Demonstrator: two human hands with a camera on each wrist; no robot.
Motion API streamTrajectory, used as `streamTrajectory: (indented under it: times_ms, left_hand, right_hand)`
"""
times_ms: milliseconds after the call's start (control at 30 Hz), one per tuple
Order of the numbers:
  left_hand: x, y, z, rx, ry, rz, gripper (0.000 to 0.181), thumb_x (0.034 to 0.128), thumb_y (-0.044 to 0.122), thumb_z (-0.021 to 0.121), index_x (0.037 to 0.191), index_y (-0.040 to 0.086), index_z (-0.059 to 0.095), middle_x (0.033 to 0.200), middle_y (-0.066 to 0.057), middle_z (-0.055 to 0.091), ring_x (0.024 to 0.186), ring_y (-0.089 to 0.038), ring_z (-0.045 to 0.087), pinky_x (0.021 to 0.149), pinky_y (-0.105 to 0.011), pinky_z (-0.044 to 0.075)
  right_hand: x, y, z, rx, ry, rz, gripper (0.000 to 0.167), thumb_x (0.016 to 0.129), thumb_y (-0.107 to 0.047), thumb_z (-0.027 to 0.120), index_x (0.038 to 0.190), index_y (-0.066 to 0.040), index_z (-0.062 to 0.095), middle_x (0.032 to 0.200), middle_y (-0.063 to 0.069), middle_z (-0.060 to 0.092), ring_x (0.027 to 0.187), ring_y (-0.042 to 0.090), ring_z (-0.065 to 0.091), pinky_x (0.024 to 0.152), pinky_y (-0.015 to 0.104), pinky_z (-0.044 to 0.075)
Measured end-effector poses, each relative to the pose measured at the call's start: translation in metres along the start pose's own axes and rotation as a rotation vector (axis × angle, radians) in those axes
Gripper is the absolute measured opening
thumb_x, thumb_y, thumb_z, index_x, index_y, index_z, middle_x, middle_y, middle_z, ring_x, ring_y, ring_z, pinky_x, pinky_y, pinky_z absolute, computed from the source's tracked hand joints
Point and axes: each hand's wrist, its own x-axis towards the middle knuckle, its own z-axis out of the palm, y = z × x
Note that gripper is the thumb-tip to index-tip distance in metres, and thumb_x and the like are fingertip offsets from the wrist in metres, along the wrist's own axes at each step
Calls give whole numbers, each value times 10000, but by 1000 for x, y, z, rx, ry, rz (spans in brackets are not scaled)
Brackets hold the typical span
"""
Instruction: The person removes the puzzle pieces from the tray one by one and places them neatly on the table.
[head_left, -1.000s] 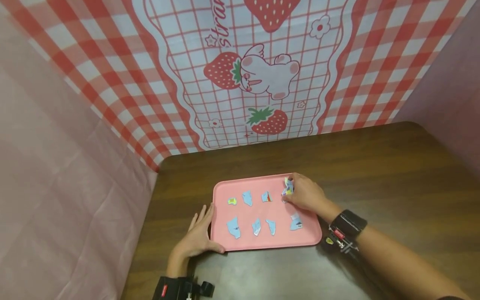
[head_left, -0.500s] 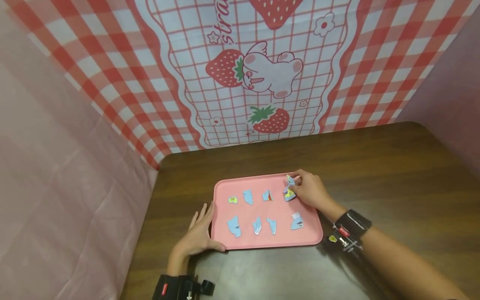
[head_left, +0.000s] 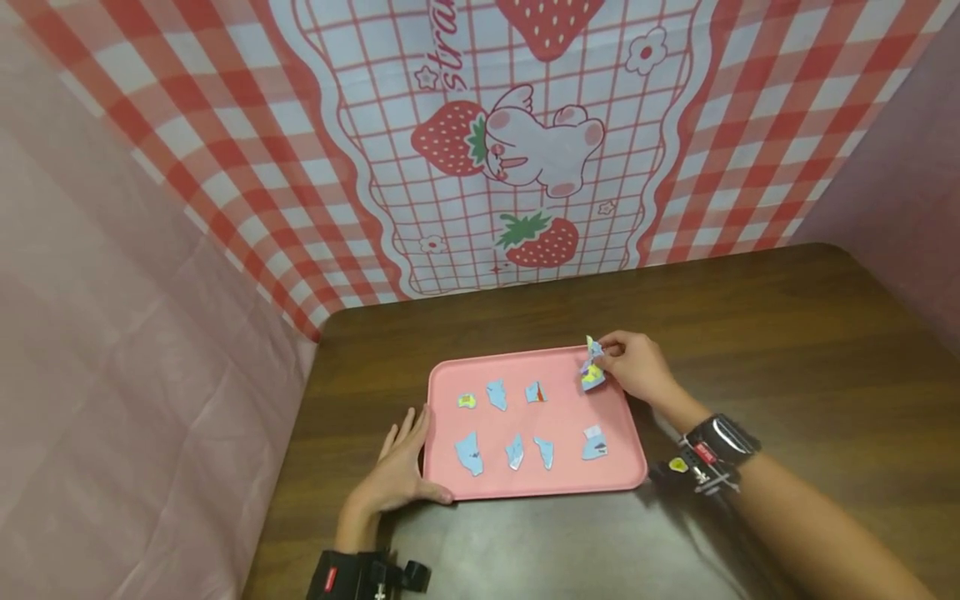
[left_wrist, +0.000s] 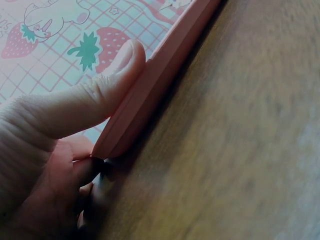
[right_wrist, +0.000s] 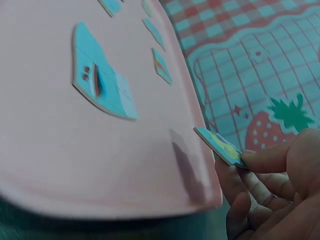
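In the head view my right hand (head_left: 637,367) pinches an irregular blue and yellow puzzle piece (head_left: 592,377) above the far right corner of a pink tray (head_left: 555,417). The right wrist view shows that piece (right_wrist: 220,145) between thumb and fingers, its shadow falling on the tray. My left hand (head_left: 393,467) lies spread along the tray's left edge, thumb at the near left corner. In the left wrist view the thumb (left_wrist: 95,97) touches the rim. Several flat blue pieces lie apart in two rows, among them one with a dark mark (head_left: 595,444) and one with red (head_left: 536,392).
A small yellow piece (head_left: 678,465) lies on the wooden table (head_left: 810,375), right of the tray and close to my right wrist strap. Behind the table hangs a checked strawberry cloth (head_left: 540,158). Pink cloth (head_left: 135,375) hangs at the left.
My right hand has lifted the pinched piece and moved it right and away, to the tray's far right corner. The left hand stays at the tray's left edge; the other pieces lie still.
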Motion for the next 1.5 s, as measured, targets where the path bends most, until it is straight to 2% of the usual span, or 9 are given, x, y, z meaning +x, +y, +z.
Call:
streamTrajectory:
  times_ms: [367,500,700,900,1000,1233,1500]
  left_hand:
    - [-1,0,1,-13,3,-9,1426,595,505,944,1601,-3,71,1658,-204,84,1536,-354,-37,1193,-565,-35]
    - [-2,0,0,-14,-3,-8,1425,598,507,942,1600,-6,68,1658,-208,79,1535,-360,-41,1193,-566,-39]
    - [-2,-1,0,-8,-20,-3,1430,607,529,931,1599,-12,53,1659,-211,56,1532,-370,-49,1190,-573,-40]
    - [-2,-1,1,-8,-16,-4,1432,604,525,932,1598,-10,52,1660,-208,53,1534,-365,-50,1191,-566,-46]
    - [-2,-1,1,-4,-12,-3,1429,605,518,935,1599,-11,55,1660,-209,61,1534,-364,-46,1192,-567,-41]
    - [-3,1,0,-9,-15,-9,1419,620,509,932,1601,-1,43,1660,-200,59,1534,-357,-60,1191,-561,-57]
    - [-2,2,-1,-1,-8,-2,1412,620,513,931,1602,-1,56,1662,-198,69,1536,-357,-44,1192,-564,-42]
  right_hand:
    - [2,19,-23,92,48,13,277,930,-27,669,1137,156,652,942,234,711,724,213,691,573,212,502]
    - [1,25,-30,94,56,30,285,933,-31,665,1141,163,644,969,256,708,706,175,685,571,211,500]
    - [2,38,-37,93,82,49,275,919,0,658,1118,188,632,914,244,705,653,100,644,549,197,488]
    - [4,48,-41,51,94,80,286,911,-19,673,1117,176,641,885,208,719,630,42,612,549,199,481]
    - [5,51,-43,1,98,92,294,901,-42,683,1115,158,659,890,201,726,675,100,625,576,230,474]
    - [8,58,-42,-135,120,70,291,877,-113,715,1062,111,709,957,233,735,869,369,668,694,405,481]
    - [6,61,-42,-202,148,78,270,851,-132,711,1005,90,713,922,238,725,860,429,655,703,488,483]
